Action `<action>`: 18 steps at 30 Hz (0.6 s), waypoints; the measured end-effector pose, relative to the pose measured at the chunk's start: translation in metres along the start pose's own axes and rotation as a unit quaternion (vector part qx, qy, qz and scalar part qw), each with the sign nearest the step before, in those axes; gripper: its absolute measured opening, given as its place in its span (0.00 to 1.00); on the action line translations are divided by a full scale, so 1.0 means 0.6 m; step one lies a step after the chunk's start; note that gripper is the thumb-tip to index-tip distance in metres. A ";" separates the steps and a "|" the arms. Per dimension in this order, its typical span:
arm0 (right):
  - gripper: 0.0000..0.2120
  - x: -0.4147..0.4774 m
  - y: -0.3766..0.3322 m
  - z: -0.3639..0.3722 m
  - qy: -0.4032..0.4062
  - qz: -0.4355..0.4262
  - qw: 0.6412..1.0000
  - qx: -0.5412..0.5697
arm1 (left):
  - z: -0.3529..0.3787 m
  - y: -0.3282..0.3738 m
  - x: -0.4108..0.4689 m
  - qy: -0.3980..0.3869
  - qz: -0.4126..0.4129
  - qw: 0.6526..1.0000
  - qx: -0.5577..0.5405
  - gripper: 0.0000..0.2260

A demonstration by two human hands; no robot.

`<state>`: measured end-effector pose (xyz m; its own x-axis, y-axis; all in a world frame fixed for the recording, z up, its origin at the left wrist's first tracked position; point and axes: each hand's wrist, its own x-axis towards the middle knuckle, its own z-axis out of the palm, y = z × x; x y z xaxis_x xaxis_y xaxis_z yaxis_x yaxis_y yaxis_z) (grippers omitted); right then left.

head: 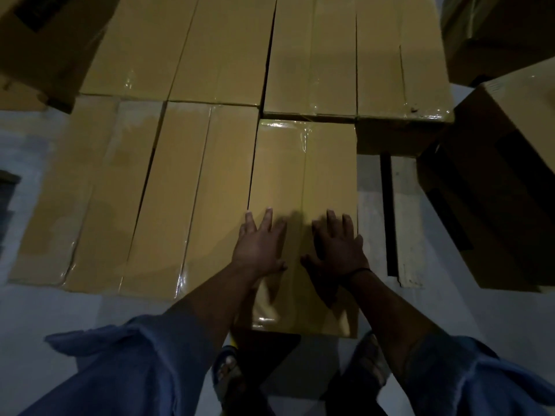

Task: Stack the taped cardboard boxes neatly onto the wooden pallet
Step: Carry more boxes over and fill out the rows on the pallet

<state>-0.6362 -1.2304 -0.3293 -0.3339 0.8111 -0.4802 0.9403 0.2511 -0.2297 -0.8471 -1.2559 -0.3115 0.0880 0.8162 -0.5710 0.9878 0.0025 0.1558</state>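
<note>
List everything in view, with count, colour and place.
taped cardboard boxes: about seven, yellow-brown, two rows across the middle
near right box: one of those, under both hands
dark boxes: three, darker brown, top left, top right, right edge
slat: one, pale with a dark strip, on the floor right of the near right box; cannot tell if it is the pallet
floor: pale grey, around the boxes
sandals: two, colour unclear, bottom centre
wristband: one, black, right wrist
sleeves: two, blue, bottom corners
left hand: flat on the near right box, fingers straight
right hand: flat beside it, same box
</note>
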 end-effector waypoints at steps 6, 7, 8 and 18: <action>0.53 -0.102 -0.020 0.044 -0.071 -0.024 0.996 -0.043 | 0.064 -0.003 -0.101 -0.061 0.019 0.997 0.051 0.64; 0.55 -0.118 -0.021 0.055 -0.080 -0.030 0.995 -0.049 | 0.076 -0.004 -0.114 -0.062 0.024 0.996 0.061 0.66; 0.57 -0.132 -0.022 0.065 -0.085 -0.035 0.994 -0.057 | 0.086 -0.003 -0.124 -0.064 0.027 0.995 0.067 0.67; 0.59 -0.194 -0.036 0.128 -0.068 -0.032 0.990 -0.123 | 0.123 -0.002 -0.162 -0.032 0.045 0.991 0.122 0.63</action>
<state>-0.6227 -1.3708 -0.3335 -0.3828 0.7154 -0.5846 0.8993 0.4333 -0.0586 -0.8475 -1.3778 -0.3158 0.1782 0.7685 -0.6146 0.9764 -0.2154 0.0138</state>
